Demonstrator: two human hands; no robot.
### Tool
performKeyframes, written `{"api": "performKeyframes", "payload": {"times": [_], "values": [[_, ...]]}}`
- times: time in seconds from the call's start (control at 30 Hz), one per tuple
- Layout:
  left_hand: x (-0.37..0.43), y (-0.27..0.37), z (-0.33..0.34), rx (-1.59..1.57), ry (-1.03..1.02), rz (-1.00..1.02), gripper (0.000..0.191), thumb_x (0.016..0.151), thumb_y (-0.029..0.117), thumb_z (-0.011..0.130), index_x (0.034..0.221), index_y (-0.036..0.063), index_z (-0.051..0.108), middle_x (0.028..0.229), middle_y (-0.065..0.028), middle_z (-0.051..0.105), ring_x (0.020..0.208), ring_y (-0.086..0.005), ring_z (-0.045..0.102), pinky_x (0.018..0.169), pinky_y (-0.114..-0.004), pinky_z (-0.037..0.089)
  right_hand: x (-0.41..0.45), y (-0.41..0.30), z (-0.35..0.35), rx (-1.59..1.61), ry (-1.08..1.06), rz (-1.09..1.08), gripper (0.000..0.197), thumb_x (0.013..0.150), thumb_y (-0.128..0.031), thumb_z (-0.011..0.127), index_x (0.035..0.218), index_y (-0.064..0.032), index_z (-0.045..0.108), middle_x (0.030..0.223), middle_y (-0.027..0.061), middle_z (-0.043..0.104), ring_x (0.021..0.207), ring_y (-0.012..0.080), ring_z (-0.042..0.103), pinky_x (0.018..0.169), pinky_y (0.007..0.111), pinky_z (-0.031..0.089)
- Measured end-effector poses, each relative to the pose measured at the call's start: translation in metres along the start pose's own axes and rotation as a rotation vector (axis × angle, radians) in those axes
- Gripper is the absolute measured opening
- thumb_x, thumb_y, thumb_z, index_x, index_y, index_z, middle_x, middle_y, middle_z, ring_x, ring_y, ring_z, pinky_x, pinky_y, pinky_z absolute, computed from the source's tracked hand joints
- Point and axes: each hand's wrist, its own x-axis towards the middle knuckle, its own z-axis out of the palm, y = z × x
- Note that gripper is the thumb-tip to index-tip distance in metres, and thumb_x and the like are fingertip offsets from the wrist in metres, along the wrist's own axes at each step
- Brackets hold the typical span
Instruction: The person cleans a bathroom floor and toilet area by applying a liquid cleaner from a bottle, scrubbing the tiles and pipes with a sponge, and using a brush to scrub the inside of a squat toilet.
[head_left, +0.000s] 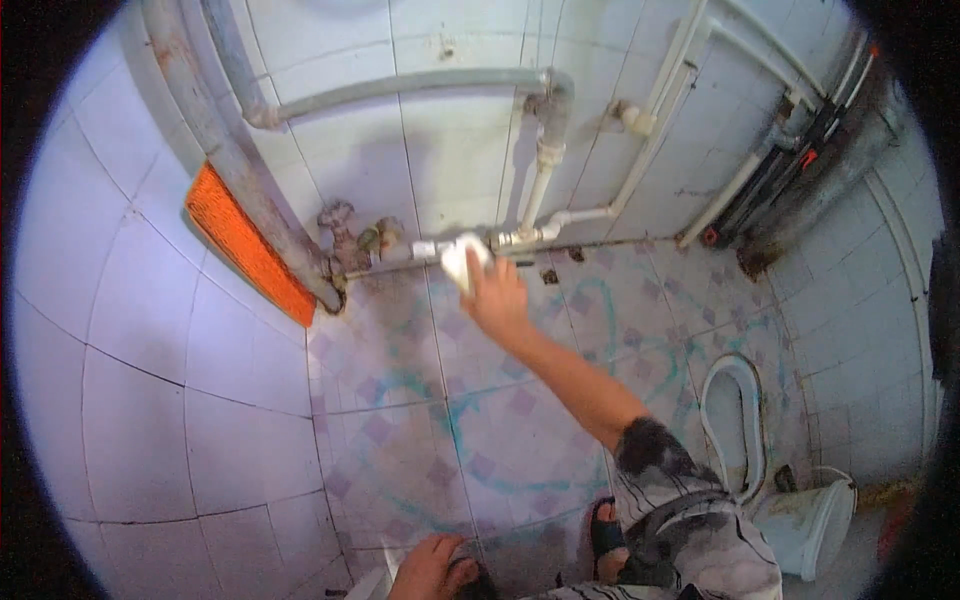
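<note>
My right hand (499, 298) reaches out to the foot of the tiled wall and grips a crumpled white wad (460, 262), which looks like tissue or cloth. The wad is at the white water pipe (517, 238) that runs low along the wall; whether it touches the pipe is hard to tell. Left of it are a corroded valve (381, 234) and a rusty fitting (341, 236). My left hand (427, 568) is low at the bottom edge with curled fingers, close to a white object (371, 585) that is mostly cut off. Its grip is unclear.
Teal streaks mark the patterned tile floor (517, 439). An orange textured pad (251, 247) leans behind a thick vertical pipe (247, 180) at left. On the right are a white hose (709, 390), a white bucket (802, 521) and dark-handled poles (780, 180). Sandaled feet (609, 540) stand below.
</note>
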Motion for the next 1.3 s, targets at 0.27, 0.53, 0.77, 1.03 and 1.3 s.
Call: {"api": "performKeyframes", "payload": {"times": [0.27,0.53,0.77,1.03,1.3], "values": [[0.003,-0.029,0.019,-0.075,0.059,-0.007,0.038,0.088,0.022,0.051,0.120,0.0021,0.046,0.115,-0.0219,0.048,0.099,-0.0401,0.049,0.081,-0.045,0.042,0.011,0.021,-0.019,-0.011,-0.174,0.108,0.072,0.068,-0.033,0.066,0.130,-0.0118,0.037,0.107,0.0182,0.044,0.100,0.0332,0.046,0.077,0.042,0.046],[-0.001,-0.012,0.013,0.029,0.105,0.165,0.037,0.088,0.020,0.050,0.120,0.0018,0.046,0.115,-0.0205,0.049,0.100,-0.0389,0.050,0.082,-0.044,0.042,0.025,0.004,-0.027,-0.069,-0.155,-0.006,0.071,0.068,-0.031,0.067,0.131,-0.0156,0.038,0.104,0.0150,0.044,0.100,0.0304,0.045,0.076,0.041,0.045],[-0.008,-0.010,0.006,-0.002,0.133,-0.039,0.036,0.088,0.020,0.052,0.119,0.0028,0.047,0.112,-0.0204,0.051,0.102,-0.0389,0.049,0.084,-0.045,0.041,-0.026,0.039,0.018,-0.189,0.040,-0.223,0.065,0.067,-0.018,0.062,0.129,-0.0154,0.041,0.091,0.0094,0.046,0.085,0.0251,0.047,0.067,0.036,0.041],[-0.004,0.003,-0.002,-0.052,-0.054,0.088,0.038,0.088,0.024,0.052,0.119,0.0023,0.047,0.114,-0.0212,0.051,0.104,-0.0400,0.047,0.085,-0.045,0.040,-0.013,0.028,0.008,-0.127,0.028,-0.238,0.056,0.074,-0.015,0.054,0.129,-0.0148,0.042,0.090,0.0082,0.046,0.083,0.0234,0.047,0.064,0.035,0.041],[-0.005,-0.012,0.012,0.115,0.069,0.028,0.038,0.088,0.024,0.051,0.119,0.0029,0.047,0.113,-0.0211,0.051,0.096,-0.0404,0.051,0.081,-0.045,0.042,-0.051,0.082,0.014,-0.388,-0.137,-0.236,0.049,0.078,-0.021,0.053,0.126,-0.0135,0.044,0.105,0.0132,0.048,0.090,0.0263,0.048,0.070,0.038,0.044]]}}
